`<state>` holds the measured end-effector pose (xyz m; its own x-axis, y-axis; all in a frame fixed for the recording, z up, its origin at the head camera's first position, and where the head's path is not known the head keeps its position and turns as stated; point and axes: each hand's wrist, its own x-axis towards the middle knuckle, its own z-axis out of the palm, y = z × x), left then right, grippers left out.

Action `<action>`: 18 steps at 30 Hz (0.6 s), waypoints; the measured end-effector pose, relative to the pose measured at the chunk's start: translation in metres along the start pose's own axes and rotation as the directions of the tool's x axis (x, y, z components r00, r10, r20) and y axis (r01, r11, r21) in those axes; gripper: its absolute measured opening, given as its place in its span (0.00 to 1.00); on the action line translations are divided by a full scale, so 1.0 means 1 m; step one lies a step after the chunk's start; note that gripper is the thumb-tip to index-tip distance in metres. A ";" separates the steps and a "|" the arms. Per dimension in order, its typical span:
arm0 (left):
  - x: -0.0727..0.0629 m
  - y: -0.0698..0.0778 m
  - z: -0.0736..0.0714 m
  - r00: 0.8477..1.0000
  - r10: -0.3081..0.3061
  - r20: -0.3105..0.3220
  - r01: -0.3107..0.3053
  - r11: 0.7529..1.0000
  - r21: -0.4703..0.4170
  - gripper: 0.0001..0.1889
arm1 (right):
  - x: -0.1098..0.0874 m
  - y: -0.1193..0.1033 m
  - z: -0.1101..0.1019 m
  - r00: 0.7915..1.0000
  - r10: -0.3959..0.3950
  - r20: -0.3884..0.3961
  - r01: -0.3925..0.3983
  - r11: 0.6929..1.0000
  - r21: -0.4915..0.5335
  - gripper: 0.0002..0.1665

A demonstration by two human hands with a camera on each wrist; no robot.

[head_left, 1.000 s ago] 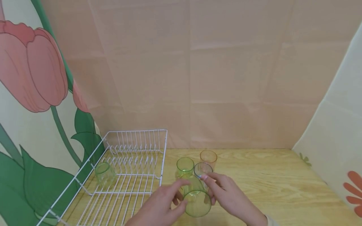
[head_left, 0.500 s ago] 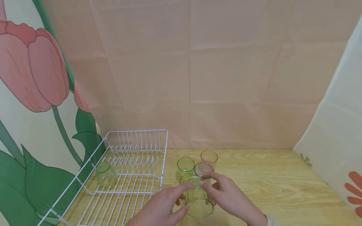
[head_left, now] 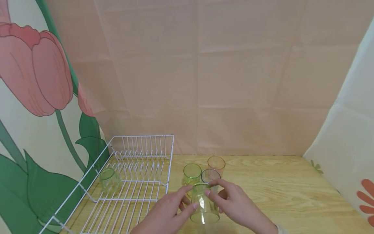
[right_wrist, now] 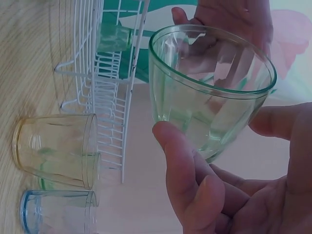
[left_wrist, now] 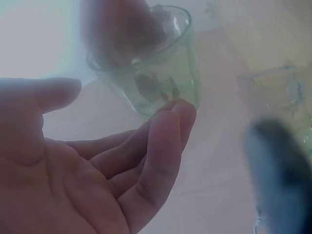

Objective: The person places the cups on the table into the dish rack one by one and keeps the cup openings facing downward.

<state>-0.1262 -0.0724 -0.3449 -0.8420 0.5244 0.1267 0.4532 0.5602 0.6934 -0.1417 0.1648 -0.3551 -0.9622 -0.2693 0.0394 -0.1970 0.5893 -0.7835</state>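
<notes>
In my right hand (head_left: 235, 203) I hold a clear green drinking glass (head_left: 204, 209); thumb and fingers grip its sides, as the right wrist view shows. Its wide rim is the lower end in the head view. My left hand (head_left: 169, 211) is at the other side of this glass. In the left wrist view the left fingertips (left_wrist: 181, 112) are at the glass wall, while the thumb stays apart from it. Behind the hands are a green glass (head_left: 192, 170), a blue-rimmed glass (head_left: 211, 175) and an orange-rimmed glass (head_left: 216, 162). A yellowish glass (right_wrist: 58, 146) is partly hidden in the head view.
A white wire dish rack (head_left: 128, 199) is on the left of the wooden table (head_left: 271, 185), with another green glass (head_left: 110, 180) in it. A pinkish sheet (head_left: 233, 97) hangs at the back, and patterned side panels border the table.
The held glass has tilted: its wide rim, earlier showing as a round opening, now shows nearly edge-on. Both hands stay in almost the same place around it.
</notes>
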 end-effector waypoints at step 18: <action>0.003 -0.004 0.004 0.999 -0.007 -0.044 0.007 1.000 -0.002 0.33 | -0.002 -0.003 0.001 0.999 -0.043 0.013 0.043 0.999 -0.008 0.31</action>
<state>-0.1293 -0.0712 -0.3502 -0.8571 0.4920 0.1527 0.4468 0.5623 0.6958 -0.1387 0.1635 -0.3535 -0.9503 -0.3043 0.0652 -0.2401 0.5836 -0.7758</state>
